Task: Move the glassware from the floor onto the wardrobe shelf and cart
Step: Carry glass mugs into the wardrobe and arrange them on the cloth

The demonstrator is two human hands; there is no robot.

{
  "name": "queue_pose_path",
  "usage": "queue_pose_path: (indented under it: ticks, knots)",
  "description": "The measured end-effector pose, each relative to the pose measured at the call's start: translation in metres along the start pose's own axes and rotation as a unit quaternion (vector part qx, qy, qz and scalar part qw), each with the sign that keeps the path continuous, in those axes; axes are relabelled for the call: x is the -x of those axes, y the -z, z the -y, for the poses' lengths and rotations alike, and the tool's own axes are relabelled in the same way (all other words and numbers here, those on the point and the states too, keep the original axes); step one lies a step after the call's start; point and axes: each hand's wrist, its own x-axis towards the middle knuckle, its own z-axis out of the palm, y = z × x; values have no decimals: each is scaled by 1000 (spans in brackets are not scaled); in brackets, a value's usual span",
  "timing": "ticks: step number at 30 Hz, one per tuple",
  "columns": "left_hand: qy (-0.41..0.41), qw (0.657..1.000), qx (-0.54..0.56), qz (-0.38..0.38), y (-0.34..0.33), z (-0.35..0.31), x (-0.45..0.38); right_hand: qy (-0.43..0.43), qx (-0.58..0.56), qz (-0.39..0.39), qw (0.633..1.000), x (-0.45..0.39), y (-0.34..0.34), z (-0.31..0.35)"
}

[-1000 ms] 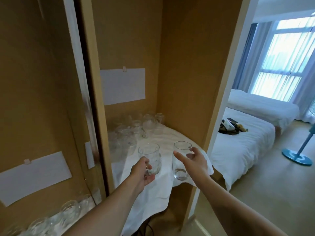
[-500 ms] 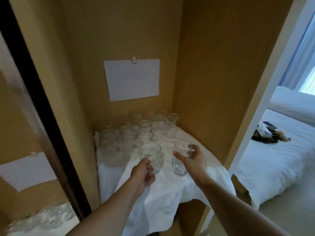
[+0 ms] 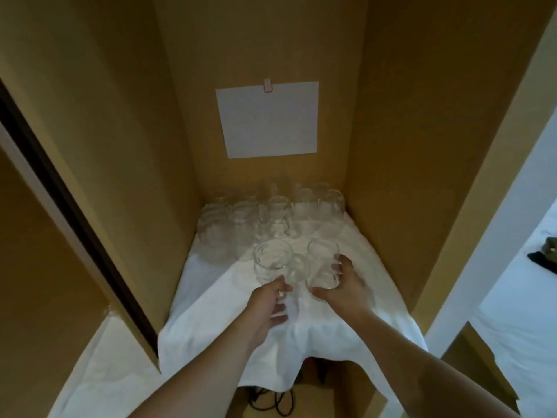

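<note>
Two glasses stand upright side by side on the cloth-covered wardrobe shelf (image 3: 346, 267): the left hand (image 3: 268, 306) grips a mug (image 3: 271, 263) by its handle, the right hand (image 3: 343, 285) wraps a tumbler (image 3: 321, 262). More glassware (image 3: 271, 218) clusters at twelve o'clock, below a paper sheet (image 3: 268, 119).

Tan wood wardrobe (image 3: 391, 122) interior, dim warm light.
White sheet of paper (image 3: 268, 119) clipped to back panel; dark door edge (image 3: 60, 188) at left; white bed (image 3: 521, 303) at right, brighter there; black cables (image 3: 271, 401) on floor below.
</note>
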Motion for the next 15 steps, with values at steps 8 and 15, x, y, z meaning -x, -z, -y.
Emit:
queue_pose_path:
  ticks: [8, 15]
  knots:
    - [-64, 982, -26, -179, 10, 17, 4, -12, -12, 61, 998, -15, 0, -24]
    - [-122, 957, -189, -181, 26, 0, -12, -43, -60, 36, 997, -26, 15, -30]
